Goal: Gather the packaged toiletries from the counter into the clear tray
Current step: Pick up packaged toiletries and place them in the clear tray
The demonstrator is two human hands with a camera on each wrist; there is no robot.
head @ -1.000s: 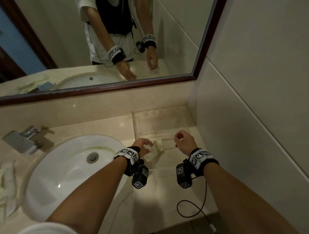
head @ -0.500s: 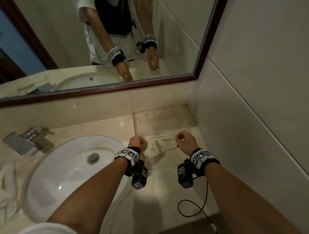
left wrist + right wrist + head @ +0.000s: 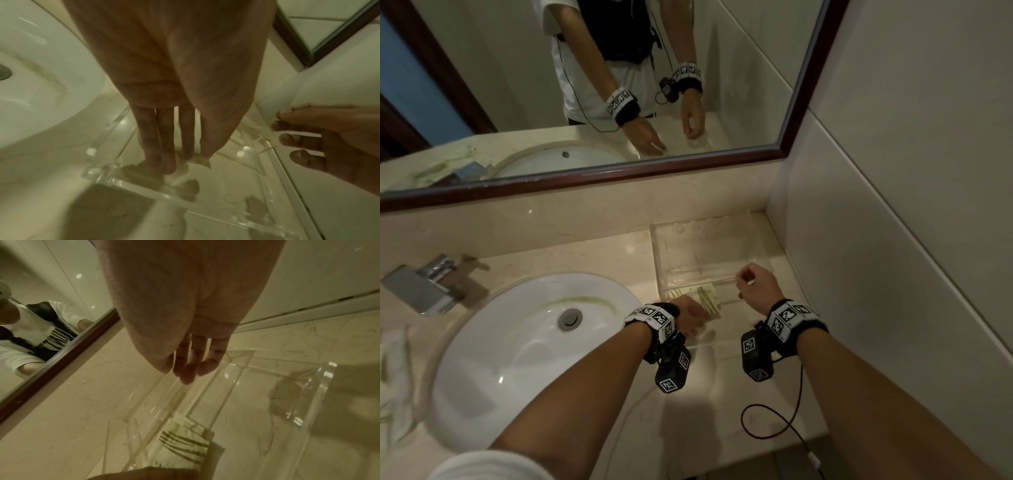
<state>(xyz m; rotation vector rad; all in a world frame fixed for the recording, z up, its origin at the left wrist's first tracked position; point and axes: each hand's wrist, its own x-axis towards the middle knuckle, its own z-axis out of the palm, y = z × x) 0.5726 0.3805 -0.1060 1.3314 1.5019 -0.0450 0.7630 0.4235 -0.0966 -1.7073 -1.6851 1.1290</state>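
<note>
Left wrist view — left hand [image 3: 164, 81] fingers [image 3: 166, 142] straight, touching packet [image 3: 202, 160].

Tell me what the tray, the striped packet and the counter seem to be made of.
Tray: clear rigid plastic, probably acrylic; thick glossy see-through walls. Striped packet: matte paper or film sachet, judging by its zigzag-cut edge. Counter: polished beige stone, likely marble; fine veins and light reflections.

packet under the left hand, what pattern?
Pale cream packet with dark olive parallel stripes and a zigzag-cut edge; clearest in the right wrist view.
</note>
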